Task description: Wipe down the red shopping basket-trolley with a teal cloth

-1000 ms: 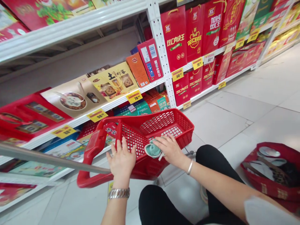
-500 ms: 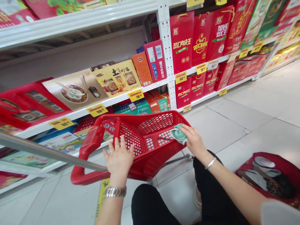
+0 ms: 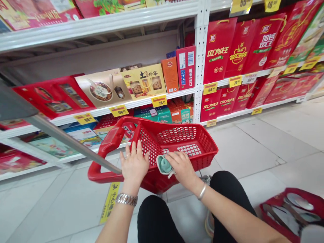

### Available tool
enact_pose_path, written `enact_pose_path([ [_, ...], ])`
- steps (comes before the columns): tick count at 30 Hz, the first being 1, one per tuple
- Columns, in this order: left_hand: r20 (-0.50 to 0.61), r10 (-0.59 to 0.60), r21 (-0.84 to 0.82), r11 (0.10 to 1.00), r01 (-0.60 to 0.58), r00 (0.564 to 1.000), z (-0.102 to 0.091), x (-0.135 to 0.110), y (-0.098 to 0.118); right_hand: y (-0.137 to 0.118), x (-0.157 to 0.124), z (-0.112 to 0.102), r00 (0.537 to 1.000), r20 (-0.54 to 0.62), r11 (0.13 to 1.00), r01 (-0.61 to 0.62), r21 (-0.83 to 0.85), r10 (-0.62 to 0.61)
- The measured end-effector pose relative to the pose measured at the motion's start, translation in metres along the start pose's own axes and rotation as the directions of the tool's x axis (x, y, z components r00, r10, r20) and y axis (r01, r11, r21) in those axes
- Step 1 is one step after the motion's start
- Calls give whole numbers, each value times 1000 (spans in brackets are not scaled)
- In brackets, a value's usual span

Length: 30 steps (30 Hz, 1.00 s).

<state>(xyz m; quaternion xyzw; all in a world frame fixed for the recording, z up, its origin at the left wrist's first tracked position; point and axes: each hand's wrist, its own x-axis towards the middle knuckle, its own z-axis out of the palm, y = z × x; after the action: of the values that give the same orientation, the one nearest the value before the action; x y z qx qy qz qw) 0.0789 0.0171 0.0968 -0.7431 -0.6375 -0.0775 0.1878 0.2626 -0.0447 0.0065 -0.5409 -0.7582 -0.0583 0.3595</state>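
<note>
**So the cloth hand is back at the near wall of the basket**

Right-hand fingers [image 3: 174, 157] lie bent over a bunched teal cloth [image 3: 163, 165] and press it onto the mesh, just inside the near wall of the red basket [image 3: 202, 135]. The right hand [image 3: 182, 167] grips the wad rather than just resting on it. Half a second ago that hand and cloth were over at the basket's far right rim. Now they're back on the near side, almost touching the other hand, so to me it reads as one wiping pass across the inside and back.

Left-hand fingers [image 3: 138, 150] are spread wide and flat against the basket's near wall, holding nothing. The left hand [image 3: 134, 165] hasn't shifted from there and looks like it's bracing the basket. A metal watch [image 3: 126, 199] sits on that wrist, and there's a bangle [image 3: 201, 191] on the other one.

A grey bar [image 3: 73, 143] runs up and away to the left of the basket. The left hand covers the spot where it meets the basket, and its top end is out of frame.

Hard to tell:
- How much of the cloth is under the palm.
- What's in the red bag [image 3: 291, 209] on the floor, right of the basket. It holds silvery stuff, but the frame edge cuts it off.
- What's under the basket, which is hidden too.

Behind the basket are shelves with yellow price tags [image 3: 118, 110].
</note>
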Motion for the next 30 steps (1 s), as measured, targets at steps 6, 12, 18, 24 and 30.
enact_pose_path([
  [6, 4, -8, -14, 1000, 8, 1000, 1, 1, 2, 95, -46, -36, 994, 48, 990, -89, -113, 95],
  [12, 18, -31, -60, 998, 32, 999, 1, 4, 15, 169, -62, -68, 993, 0, 993, -122, 8, 122],
  [18, -13, -19, -50, 999, 18, 1000, 0, 4, 25, 79, -15, -41, 997, -72, 978, -23, 209, 39],
  [24, -9, 7, -65, 998, -8, 1000, -1, 4, 22, -8, 20, -4, 993, 110, 979, 26, 203, -50],
  [30, -41, 26, -86, 996, -30, 999, 2, 1, 3, 42, -3, -29, 948, 312, 992, -95, 81, 65],
])
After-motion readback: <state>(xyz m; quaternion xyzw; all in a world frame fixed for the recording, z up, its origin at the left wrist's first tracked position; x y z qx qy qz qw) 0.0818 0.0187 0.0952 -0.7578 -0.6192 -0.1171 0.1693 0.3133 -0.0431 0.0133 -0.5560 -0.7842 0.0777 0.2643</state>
